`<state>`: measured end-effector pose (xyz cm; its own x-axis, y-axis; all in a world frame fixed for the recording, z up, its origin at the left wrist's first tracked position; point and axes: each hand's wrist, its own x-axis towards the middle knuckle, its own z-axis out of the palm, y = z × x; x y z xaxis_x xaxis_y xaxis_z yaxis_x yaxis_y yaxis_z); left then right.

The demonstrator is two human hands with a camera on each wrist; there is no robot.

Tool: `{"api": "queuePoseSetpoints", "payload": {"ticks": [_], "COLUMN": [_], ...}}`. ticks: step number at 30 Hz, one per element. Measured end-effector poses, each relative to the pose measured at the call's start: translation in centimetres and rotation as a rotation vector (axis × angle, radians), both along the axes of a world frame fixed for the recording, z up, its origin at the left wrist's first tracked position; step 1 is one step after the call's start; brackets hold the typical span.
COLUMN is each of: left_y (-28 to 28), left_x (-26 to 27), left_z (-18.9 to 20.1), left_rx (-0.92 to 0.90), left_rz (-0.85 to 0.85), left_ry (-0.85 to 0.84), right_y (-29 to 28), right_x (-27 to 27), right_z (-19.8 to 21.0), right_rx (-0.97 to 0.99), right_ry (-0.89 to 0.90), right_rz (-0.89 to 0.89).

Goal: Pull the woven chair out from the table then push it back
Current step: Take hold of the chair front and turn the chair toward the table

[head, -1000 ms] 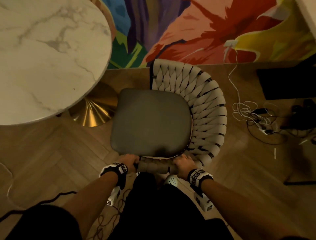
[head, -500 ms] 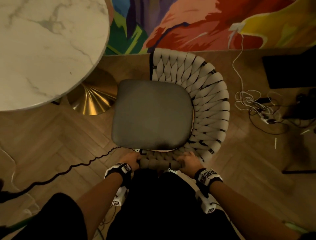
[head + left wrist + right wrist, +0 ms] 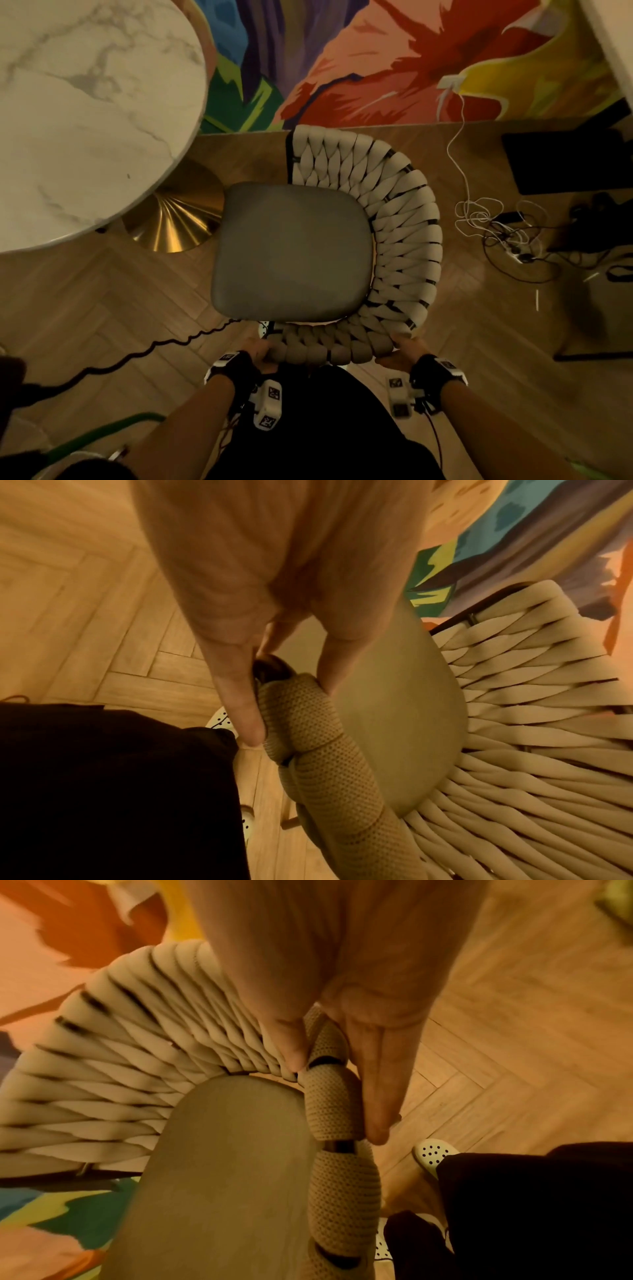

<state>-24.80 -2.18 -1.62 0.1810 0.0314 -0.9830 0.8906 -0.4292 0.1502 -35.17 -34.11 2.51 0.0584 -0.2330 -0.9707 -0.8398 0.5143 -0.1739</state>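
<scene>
The woven chair (image 3: 394, 219), with a grey seat pad (image 3: 291, 253) and a beige braided back, stands on the wood floor just right of the round marble table (image 3: 85, 120). Both my hands hold the near part of its padded top rail. My left hand (image 3: 262, 351) is at the rail's left end; in the left wrist view, the hand (image 3: 289, 712) has its thumb inside and a finger along the outside of the rail (image 3: 318, 772). My right hand (image 3: 399, 353) holds further right; in the right wrist view, the hand (image 3: 335, 1102) clamps the rail (image 3: 342, 1191) between thumb and straight fingers.
The table's brass base (image 3: 174, 226) touches the seat's left edge in view. A black cord (image 3: 137, 356) snakes across the floor at the left. A tangle of cables (image 3: 496, 233) and dark objects (image 3: 565, 161) lie to the right. A painted wall (image 3: 376, 61) is behind.
My right hand has slid to the right along the rail, so more rail shows between my hands. The chair's rail has turned slightly; the black cord has come into view.
</scene>
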Motion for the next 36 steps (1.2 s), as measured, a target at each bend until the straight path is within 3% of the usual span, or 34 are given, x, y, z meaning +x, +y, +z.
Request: {"api": "queuePoseSetpoints", "payload": {"ticks": [2,5,9,11,13,18,20,22,28,30,32,36], "left_y": [-0.9,-1.7,-3.1,-3.9,-5.0,-5.1,-4.1,-3.7,-3.0,-3.2,-3.7,-6.5], "left_x": [0.0,0.0,0.2,0.6,2.0,5.8,7.6,9.8,16.4,18.1,19.5,22.8], "left_z": [1.1,1.4,-1.0,-2.0,-0.4,0.5,-0.6,1.1,4.8,5.4,5.8,7.0], "left_rx": [0.032,-0.059,-0.16,-0.182,-0.199,-0.11,-0.033,0.049,0.198,0.258,0.306,0.298], "left_rz": [-0.077,0.053,0.086,0.085,0.053,-0.213,-0.463,-0.664,-0.579,-0.608,-0.74,-1.267], "left_ry": [0.007,0.018,-0.014,-0.063,-0.118,-0.217,-0.336,-0.436,-0.573,-0.614,-0.637,-0.782], "right_y": [-0.1,-1.2,-3.0,-3.5,-3.3,-3.3,-3.3,-3.1,-2.6,-2.3,-2.1,-2.1], "right_x": [0.4,1.3,3.6,4.6,5.8,9.1,10.2,11.3,14.8,16.0,17.2,20.1], "right_z": [-0.7,-0.8,-0.3,-0.7,-0.7,-0.6,-0.6,-0.6,-1.0,-0.8,-0.6,0.3], "right_rx": [-0.035,-0.112,-0.182,-0.244,-0.288,-0.275,-0.282,-0.294,-0.308,-0.324,-0.36,-0.487], "right_ry": [-0.017,-0.05,0.022,0.007,-0.05,-0.139,-0.165,-0.196,-0.321,-0.336,-0.361,-0.466], "right_rz": [0.024,0.032,-0.039,0.05,0.114,-0.078,-0.045,-0.035,-0.055,0.007,0.117,0.458]}}
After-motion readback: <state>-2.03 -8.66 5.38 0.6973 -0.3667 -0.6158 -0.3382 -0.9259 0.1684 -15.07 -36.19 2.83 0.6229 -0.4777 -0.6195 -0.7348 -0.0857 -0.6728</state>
